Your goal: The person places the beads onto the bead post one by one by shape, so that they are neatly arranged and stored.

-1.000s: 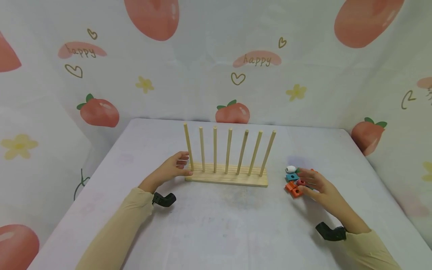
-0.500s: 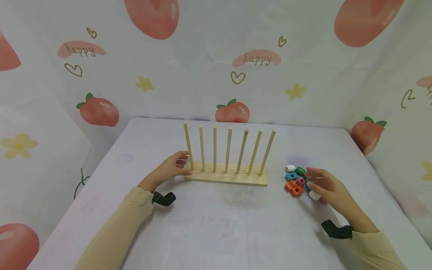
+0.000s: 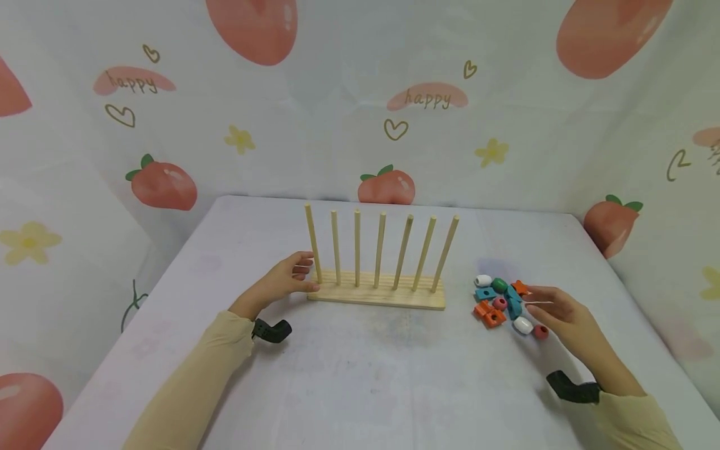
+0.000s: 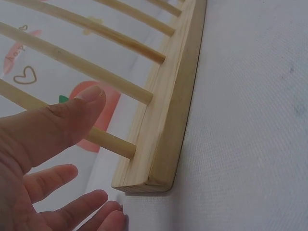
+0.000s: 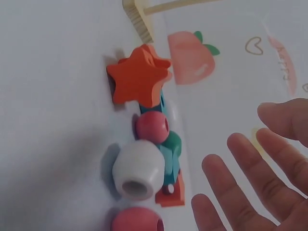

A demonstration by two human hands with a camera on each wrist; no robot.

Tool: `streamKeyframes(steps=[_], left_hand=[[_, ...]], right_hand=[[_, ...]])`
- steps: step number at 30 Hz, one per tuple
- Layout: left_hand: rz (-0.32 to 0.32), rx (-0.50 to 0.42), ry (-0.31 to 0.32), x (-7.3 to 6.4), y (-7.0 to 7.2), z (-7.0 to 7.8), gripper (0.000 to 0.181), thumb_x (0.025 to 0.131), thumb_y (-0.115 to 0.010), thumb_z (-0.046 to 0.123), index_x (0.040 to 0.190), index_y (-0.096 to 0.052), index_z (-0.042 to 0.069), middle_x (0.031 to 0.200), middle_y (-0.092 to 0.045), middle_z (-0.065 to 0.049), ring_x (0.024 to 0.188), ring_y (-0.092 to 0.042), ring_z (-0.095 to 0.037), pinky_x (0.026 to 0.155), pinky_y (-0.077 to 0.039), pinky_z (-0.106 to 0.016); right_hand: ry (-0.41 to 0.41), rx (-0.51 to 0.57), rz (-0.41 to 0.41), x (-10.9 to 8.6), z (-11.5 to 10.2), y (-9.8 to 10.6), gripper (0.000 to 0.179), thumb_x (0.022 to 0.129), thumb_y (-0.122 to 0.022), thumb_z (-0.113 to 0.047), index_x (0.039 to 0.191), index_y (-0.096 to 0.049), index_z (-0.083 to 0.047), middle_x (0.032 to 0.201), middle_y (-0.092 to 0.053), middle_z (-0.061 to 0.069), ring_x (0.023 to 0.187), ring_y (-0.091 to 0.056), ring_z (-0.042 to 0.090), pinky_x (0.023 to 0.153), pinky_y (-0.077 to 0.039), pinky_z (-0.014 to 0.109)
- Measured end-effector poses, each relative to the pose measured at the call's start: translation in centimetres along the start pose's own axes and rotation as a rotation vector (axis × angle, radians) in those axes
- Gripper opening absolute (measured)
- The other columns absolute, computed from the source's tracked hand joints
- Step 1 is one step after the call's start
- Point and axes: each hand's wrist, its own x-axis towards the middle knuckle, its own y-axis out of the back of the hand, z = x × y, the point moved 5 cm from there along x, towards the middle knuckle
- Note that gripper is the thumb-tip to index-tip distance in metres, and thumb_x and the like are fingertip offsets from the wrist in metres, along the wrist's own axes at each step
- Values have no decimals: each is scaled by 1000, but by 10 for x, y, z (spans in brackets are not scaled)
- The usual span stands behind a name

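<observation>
- Seven pegs (image 3: 380, 250) standing on a wooden base (image 3: 377, 299), middle of the table (image 3: 360, 381) in the head view. Bead pile (image 3: 514, 308) sits off to the right.
- Same view: left hand (image 3: 277, 281) by the base's left end, right hand (image 3: 569, 317) just right of the beads.
- Left wrist: thumb (image 4: 62, 120) crosses the end peg, fingers loosely apart, can't tell if they're touching.
- Right wrist: relaxed, spread fingers beside an orange star (image 5: 134, 79) and white bead (image 5: 139, 166).
</observation>
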Motion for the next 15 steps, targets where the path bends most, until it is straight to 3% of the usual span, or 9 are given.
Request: streamKeyframes(steps=[3,5,7,9,12,15], left_hand=[[-7,1,7,0,0,0,85,84,-75,15,150,-25,0,149,-32,-25,136,-34,-42,112,-30,-50],[-11,3,15,1,0,0,85,84,-75,16,150,-24,1,150,-32,-25,136,-35,-42,112,-31,-50],[-13,3,20,1,0,0,85,85,-75,16,150,-24,1,150,-32,-25,135,-36,-42,111,-32,-50],[-14,2,23,1,0,0,85,84,-75,16,150,-24,1,149,-33,-25,135,-37,-42,110,-33,-51],[-17,-6,25,1,0,1,85,84,-75,16,150,-24,1,149,-33,-25,134,-38,-42,110,-33,-51],[-15,-14,28,1,1,0,86,83,-76,14,150,-25,1,149,-34,-26,133,-39,-42,110,-33,-50]], right_hand=[[-18,-3,13,-3,6,4,45,98,-57,-27,134,-49,-3,108,-59,-23,90,-50,-21,69,-48,16],[-32,-9,17,-5,10,6,45,98,-58,-27,134,-48,-2,106,-54,-30,89,-49,-21,69,-48,15],[-38,-22,22,-6,14,8,45,98,-58,-26,134,-48,-1,109,-59,-20,89,-47,-22,68,-48,15],[-47,-31,23,-8,18,8,45,98,-58,-25,134,-48,0,114,-64,-1,88,-45,-22,68,-48,14],[-62,-53,17,-11,25,8,46,98,-58,-24,135,-47,1,122,-59,25,88,-41,-25,67,-47,13],[-78,-64,-12,-13,31,8,48,98,-58,-24,136,-45,2,126,-55,29,90,-42,-23,69,-46,14]])
